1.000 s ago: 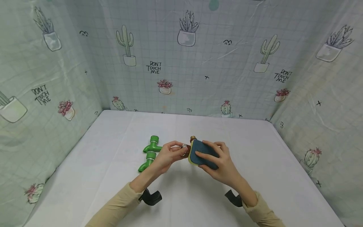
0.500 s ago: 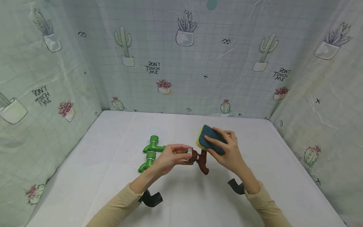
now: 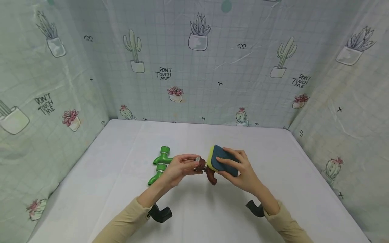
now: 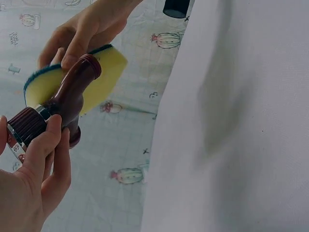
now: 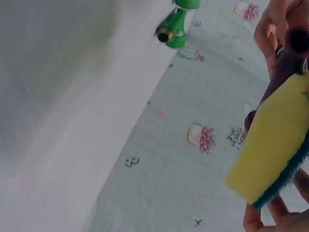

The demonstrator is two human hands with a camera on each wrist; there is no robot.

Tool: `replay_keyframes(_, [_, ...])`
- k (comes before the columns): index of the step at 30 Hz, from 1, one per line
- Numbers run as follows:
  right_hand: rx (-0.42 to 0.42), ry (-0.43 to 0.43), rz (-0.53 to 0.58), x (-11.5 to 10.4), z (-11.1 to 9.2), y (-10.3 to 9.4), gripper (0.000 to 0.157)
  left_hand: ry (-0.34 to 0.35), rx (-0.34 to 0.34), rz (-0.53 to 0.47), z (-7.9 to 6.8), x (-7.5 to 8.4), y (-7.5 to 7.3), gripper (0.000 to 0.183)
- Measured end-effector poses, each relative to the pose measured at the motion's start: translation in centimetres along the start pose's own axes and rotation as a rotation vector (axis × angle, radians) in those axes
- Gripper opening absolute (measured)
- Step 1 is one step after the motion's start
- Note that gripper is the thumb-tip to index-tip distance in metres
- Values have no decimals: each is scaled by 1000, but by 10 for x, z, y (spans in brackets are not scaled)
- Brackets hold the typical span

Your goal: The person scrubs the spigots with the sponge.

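My left hand (image 3: 181,169) pinches the ribbed knob of a dark brown faucet (image 3: 211,176) above the table. Its curved spout points downward in the head view. A sponge (image 3: 225,161), yellow with a dark blue scouring side, is gripped by my right hand (image 3: 243,173). In the left wrist view the sponge's yellow side (image 4: 107,79) lies against or just behind the faucet's body (image 4: 67,99); whether they touch is hard to tell. The right wrist view has the yellow face beside the brown faucet (image 5: 285,72), with the right fingers on the blue side.
Two green faucets (image 3: 161,168) lie on the white table (image 3: 273,155), left of my left hand. Black pipe-like spouts show beside each forearm, one at the left (image 3: 161,214) and another at the right (image 3: 255,208), both partly covered. Patterned cloth walls (image 3: 200,84) enclose the table.
The right hand moved the sponge up and right off the faucet, then back down to its side. The left hand shifted slightly, keeping its hold, and the faucet's spout came into view.
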State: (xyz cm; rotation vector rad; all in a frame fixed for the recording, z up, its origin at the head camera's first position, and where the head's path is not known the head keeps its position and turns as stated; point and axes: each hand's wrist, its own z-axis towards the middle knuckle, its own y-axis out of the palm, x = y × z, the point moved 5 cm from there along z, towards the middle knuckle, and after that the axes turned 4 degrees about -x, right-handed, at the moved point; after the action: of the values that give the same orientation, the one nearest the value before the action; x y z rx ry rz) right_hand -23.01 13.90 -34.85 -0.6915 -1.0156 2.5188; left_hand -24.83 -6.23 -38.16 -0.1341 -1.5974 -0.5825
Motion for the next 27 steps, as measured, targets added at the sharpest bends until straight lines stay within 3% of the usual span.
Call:
replay_keyframes(6, [-35,-12,68,-7,-10,7,47,-29,41,-51,0,-2,-7,42])
replay_keyframes(14, [89,-57,24,-5,-7,4,32,-30,-48,-114,-4,-1,-4,45])
replay_keyframes(20, [135,-34,-53,3,1,-4,35,-14,-120,-120,-5,0,-1,36])
replay_keyframes(27, [170,-34,-105,10,2,-9,37,-118,-136,-153,-7,-8,0,43])
